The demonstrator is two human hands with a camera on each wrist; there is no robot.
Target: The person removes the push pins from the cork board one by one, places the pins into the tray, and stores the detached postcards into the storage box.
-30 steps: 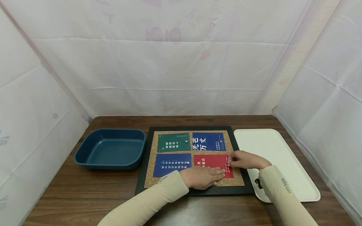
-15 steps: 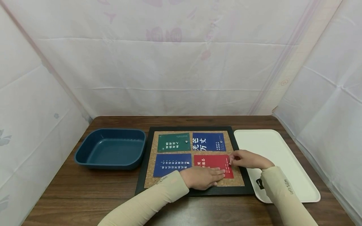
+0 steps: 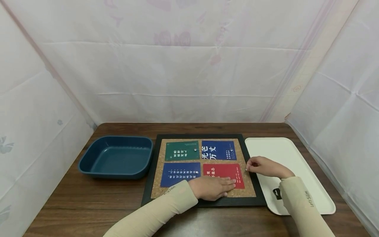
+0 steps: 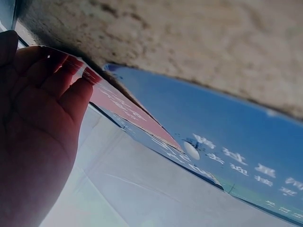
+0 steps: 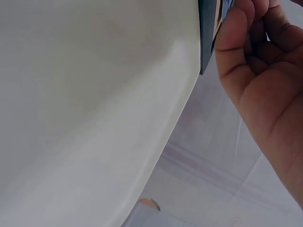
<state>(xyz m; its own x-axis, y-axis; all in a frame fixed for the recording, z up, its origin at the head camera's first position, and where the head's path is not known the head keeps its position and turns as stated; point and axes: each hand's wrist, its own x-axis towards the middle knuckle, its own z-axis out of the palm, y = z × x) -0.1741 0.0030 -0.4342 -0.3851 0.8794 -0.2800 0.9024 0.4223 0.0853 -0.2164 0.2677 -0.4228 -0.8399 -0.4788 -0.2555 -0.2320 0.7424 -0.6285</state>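
My left hand (image 3: 210,187) lies flat with extended fingers on the red card (image 3: 222,168), covering its lower left. This card rests on a black-framed cork board (image 3: 250,189). My right hand (image 3: 265,167) is over the board's right frame edge, thumb and fingertips pinching a tiny pale thing that looks like a thumbtack (image 3: 246,169). A blue card (image 3: 168,176), a green card (image 3: 177,154) and another blue card (image 3: 220,154) share the board. In the left wrist view a white thumbtack (image 4: 191,150) sits in the nearer blue card (image 4: 246,137).
Left of the board stands a dark blue basin (image 3: 118,161). A white tray (image 3: 287,158) lies to the right, partly under my right forearm, with a small black item (image 3: 277,193) on it. Pale sheeting (image 3: 189,72) walls the wooden table (image 3: 112,204) in behind and at both sides.
My right hand has moved right, off the red card's right edge to the board's frame, with the small pale thing at its fingertips. My left hand has stayed on the card.
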